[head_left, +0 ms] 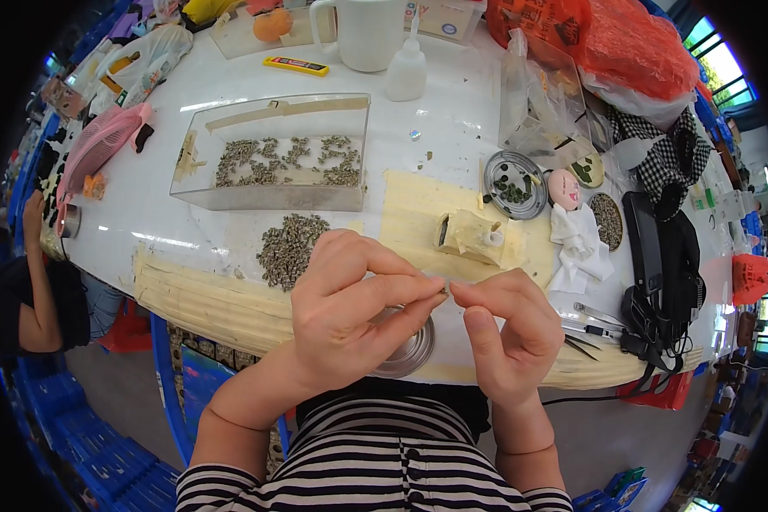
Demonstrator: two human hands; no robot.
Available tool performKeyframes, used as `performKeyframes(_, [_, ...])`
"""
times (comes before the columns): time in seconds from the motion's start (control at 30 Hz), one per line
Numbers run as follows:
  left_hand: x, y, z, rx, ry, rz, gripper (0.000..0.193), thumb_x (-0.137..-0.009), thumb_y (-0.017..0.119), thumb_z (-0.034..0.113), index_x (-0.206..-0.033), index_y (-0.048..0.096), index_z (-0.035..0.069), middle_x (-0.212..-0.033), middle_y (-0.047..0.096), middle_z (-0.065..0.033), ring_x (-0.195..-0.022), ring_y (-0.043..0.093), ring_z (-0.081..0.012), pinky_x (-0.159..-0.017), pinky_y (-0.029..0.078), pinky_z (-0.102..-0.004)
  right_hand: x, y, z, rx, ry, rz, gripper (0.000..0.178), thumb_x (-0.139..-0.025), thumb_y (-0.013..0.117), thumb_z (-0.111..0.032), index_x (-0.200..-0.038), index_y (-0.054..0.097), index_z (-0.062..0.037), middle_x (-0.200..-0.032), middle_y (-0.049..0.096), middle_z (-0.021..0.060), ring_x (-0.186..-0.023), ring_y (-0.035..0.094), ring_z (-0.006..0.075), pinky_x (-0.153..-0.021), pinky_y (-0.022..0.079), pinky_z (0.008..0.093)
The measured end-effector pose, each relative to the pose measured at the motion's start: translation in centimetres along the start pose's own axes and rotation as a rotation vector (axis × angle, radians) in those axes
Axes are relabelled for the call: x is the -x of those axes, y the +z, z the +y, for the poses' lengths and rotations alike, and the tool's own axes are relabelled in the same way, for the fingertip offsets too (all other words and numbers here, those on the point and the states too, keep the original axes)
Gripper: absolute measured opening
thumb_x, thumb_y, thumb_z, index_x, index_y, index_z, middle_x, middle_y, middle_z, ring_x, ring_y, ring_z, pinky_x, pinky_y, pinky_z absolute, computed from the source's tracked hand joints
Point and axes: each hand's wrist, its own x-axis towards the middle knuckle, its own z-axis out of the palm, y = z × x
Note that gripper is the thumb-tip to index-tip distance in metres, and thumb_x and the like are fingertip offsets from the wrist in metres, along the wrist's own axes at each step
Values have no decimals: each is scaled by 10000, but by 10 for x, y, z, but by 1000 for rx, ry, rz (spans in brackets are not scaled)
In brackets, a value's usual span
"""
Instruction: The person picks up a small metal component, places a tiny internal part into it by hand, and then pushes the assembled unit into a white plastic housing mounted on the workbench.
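My left hand [341,299] is closed in a pinch, thumb against fingertips, with a tiny piece [443,293] at their tips, too small to name. Close beside it, my right hand [516,337] has its fingers curled in, the forefinger tip almost meeting the left fingertips; anything it grips is hidden. Both hands are raised over the table's near edge. Below them, partly covered, is a round metal dish [411,354]. A heap of small grey-brown metallic pieces [286,246] lies just beyond my left hand. Past my right hand, a tape-wrapped block [472,237] with a white peg stands on yellowish paper.
A clear tray [273,198] of similar pieces stands behind the heap. On the right are a round tin [516,183] with dark bits, white tissue [578,247], tweezers [582,346] and a black strapped device [648,264]. A white jug [369,38] and squeeze bottle [407,72] stand far back.
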Motion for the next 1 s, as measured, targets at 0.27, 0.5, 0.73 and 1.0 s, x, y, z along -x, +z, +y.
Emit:
performKeyframes(0.27, [-1,2,0,28,-27,-15,220,-652,824,22,-851,752,85,-788,671,4,-706,605,-151,-671,391,-305,-4,-9,-3,44,80,82,158,-847,708,-17,-1002,733,3,-851,659,89,-712,596,164,-635,470,257])
performKeyframes(0.5, [2,-1,2,-19,-44,-67,235,-670,813,-36,-874,742,58,-820,654,-31,-764,576,-169,-691,423,-290,-44,-30,2,692,-163,27,225,-786,750,-52,-1002,687,-53,-886,615,77,-813,555,270,-713,456,364])
performKeyframes(0.73, [1,0,1,-16,-43,-53,243,-668,815,-38,-879,743,58,-815,648,-32,-760,570,-170,-688,420,-290,-44,-24,9,662,-174,54,167,-773,757,-33,-928,696,-51,-863,625,69,-786,562,252,-687,455,353])
performKeyframes(1.0, [1,0,2,0,-57,-56,251,-657,832,-18,-878,745,64,-821,652,-24,-758,569,-165,-693,411,-291,-22,-14,-4,61,-74,145,83,-855,685,10,-935,666,20,-901,663,86,-806,598,193,-744,472,277])
